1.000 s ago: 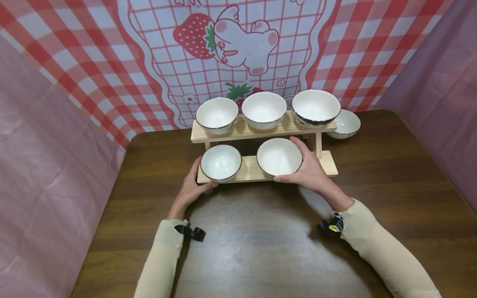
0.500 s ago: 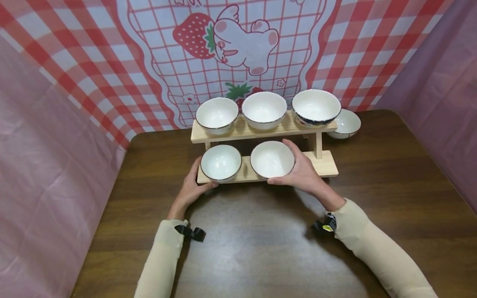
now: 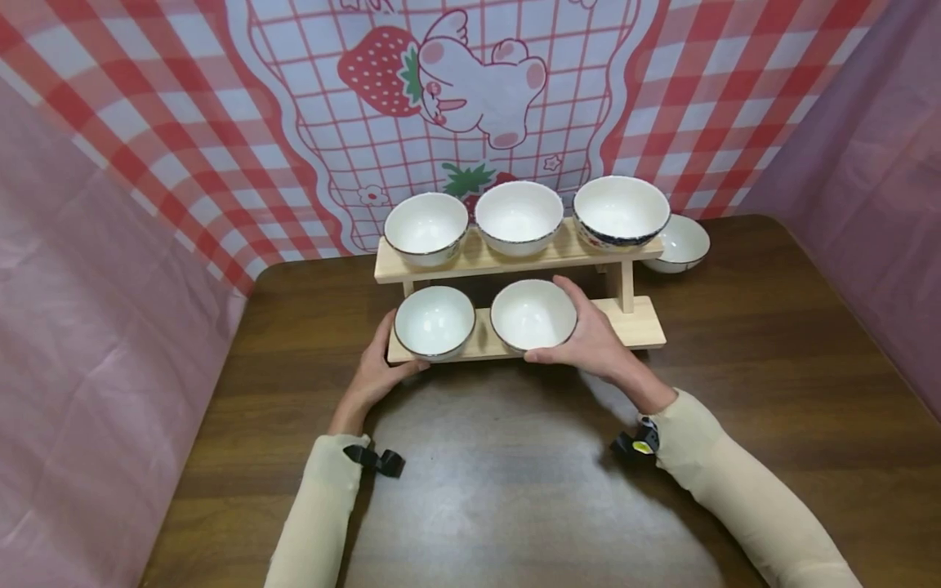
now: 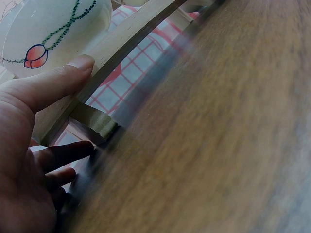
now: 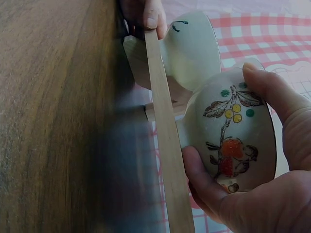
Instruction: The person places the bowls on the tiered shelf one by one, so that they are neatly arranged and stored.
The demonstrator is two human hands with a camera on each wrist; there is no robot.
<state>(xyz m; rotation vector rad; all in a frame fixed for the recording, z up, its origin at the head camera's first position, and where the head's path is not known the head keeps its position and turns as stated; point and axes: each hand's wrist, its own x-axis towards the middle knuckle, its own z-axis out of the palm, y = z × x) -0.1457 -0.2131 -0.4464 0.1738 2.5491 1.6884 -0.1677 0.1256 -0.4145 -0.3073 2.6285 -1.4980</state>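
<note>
My right hand [image 3: 591, 339] grips a white, brown-rimmed bowl [image 3: 532, 316] on the lower board of a two-tier wooden rack [image 3: 638, 322]. In the right wrist view, thumb and fingers hold opposite sides of this bowl [image 5: 233, 141], painted with orange fruit and leaves; its foot is at the board. My left hand [image 3: 375, 371] holds the left end of the lower board, beside another white bowl [image 3: 435, 322]. In the left wrist view, the thumb of my left hand [image 4: 48, 92] presses the board's edge under a bowl [image 4: 58, 34] with a red bud; its other fingers are below the board.
Three bowls stand on the upper board: left [image 3: 426, 229], middle [image 3: 519, 217] and a larger dark-patterned one [image 3: 621, 211] at right. Another bowl [image 3: 684, 243] sits on the wooden table [image 3: 772, 367] behind the rack's right end. A checked cloth [image 3: 294, 204] hangs behind.
My right hand has moved left with its bowl along the lower board, closer to the left bowl, and has nearly stopped. My left hand stays in place.
</note>
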